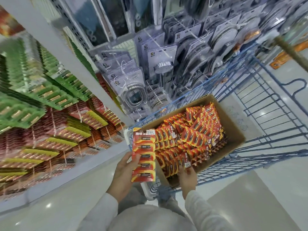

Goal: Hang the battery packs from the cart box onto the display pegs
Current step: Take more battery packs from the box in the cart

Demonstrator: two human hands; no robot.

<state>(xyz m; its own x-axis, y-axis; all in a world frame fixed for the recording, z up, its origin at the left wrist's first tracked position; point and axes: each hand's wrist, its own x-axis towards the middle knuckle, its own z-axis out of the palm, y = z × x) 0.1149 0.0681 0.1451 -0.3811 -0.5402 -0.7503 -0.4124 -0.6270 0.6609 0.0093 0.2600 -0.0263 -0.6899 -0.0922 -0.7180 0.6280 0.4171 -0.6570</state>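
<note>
1. Brown cardboard box (233, 130): matt, slightly rough paper board.
2. Red-and-orange battery pack strip (144, 155), just left of the box: glossy printed card under clear, shiny plastic blisters.
3. Loose red-and-orange battery packs (200, 130) inside the box: likewise glossy card and plastic.
4. Blue wire cart (275, 135) around the box: smooth painted metal rods.
5. Clear-packed shower heads (163, 65) beyond the box: glossy transparent plastic over bright chrome-like metal.
6. Pale floor (50, 205) below the box: polished, mirroring lamps.
7. White sleeves (200, 209) near the box: soft matt cloth.
</note>
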